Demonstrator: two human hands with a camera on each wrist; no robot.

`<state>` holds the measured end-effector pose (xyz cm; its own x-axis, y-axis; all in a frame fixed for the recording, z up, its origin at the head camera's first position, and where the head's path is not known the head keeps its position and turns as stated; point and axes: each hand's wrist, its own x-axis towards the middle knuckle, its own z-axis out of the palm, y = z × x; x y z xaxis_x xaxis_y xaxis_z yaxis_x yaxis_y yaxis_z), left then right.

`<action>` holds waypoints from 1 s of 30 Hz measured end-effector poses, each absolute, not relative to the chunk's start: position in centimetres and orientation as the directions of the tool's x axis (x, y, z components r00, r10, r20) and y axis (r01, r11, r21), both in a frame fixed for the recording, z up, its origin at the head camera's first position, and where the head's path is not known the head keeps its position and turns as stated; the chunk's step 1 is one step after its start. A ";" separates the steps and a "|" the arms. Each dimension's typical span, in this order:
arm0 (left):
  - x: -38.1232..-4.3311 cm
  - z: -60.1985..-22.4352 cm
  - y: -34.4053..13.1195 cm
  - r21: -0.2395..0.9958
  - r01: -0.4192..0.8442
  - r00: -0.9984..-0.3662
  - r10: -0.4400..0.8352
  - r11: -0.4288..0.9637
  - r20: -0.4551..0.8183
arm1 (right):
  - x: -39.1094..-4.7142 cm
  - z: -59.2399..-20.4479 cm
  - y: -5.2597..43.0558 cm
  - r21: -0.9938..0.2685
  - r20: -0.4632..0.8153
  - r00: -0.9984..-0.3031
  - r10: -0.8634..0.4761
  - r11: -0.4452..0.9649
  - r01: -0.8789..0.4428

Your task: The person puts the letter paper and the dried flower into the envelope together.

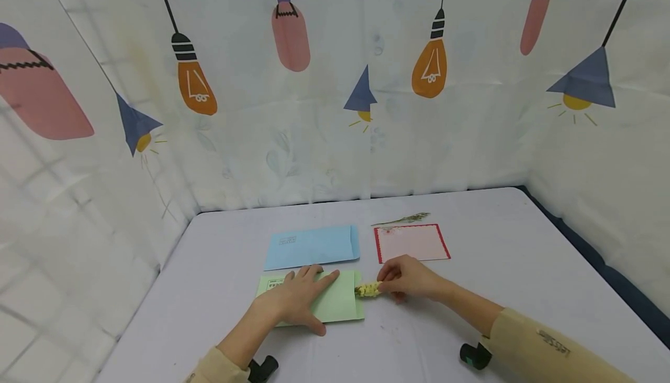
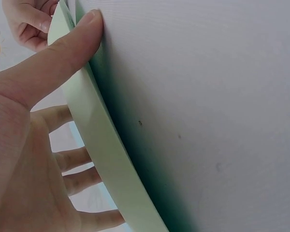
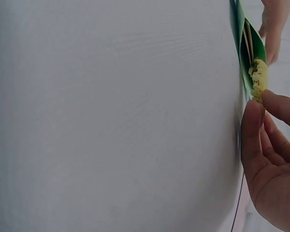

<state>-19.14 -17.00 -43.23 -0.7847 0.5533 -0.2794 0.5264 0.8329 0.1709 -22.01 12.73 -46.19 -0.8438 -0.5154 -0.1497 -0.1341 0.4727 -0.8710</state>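
The right hand (image 1: 410,278) pinches a bumpy yellow flower head (image 1: 368,290), its thin brown stem (image 3: 250,42) inside the pale-green rectangular paper envelope's (image 1: 339,301) open right end. The left hand (image 1: 295,299), fingers spread, presses it; keeping that end bowed and the stem level should spare the petals.

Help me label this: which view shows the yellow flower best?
The right wrist view: it shows the yellow flower close up, at the open end of the green envelope, pinched by the right hand. The head view shows it small, between envelope and hand; in the left wrist view I cannot make it out.
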 end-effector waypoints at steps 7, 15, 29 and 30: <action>-19.2 -43.3 -16.9 0.168 0.523 -0.786 0.549 0.836 -0.284 | -21.8 -46.2 11.8 -0.855 -0.146 -0.838 -0.526 0.494 -0.161; -19.1 -43.2 -17.0 0.176 0.520 -0.785 0.549 0.836 -0.285 | -21.9 -46.5 11.2 -0.850 -0.154 -0.830 -0.536 0.500 -0.165; -19.1 -43.0 -16.9 0.151 0.533 -0.783 0.553 0.832 -0.284 | -21.8 -46.6 9.9 -0.860 -0.123 -0.816 -0.565 0.471 -0.196; -19.2 -43.0 -16.9 0.153 0.533 -0.784 0.553 0.832 -0.282 | -21.8 -46.5 9.8 -0.861 -0.121 -0.817 -0.564 0.470 -0.197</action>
<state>-19.15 -16.90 -43.05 -0.7836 0.5534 -0.2824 0.5329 0.8323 0.1527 -21.79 9.81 -46.54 -0.8167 -0.5643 -0.1207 -0.1973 0.4697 -0.8605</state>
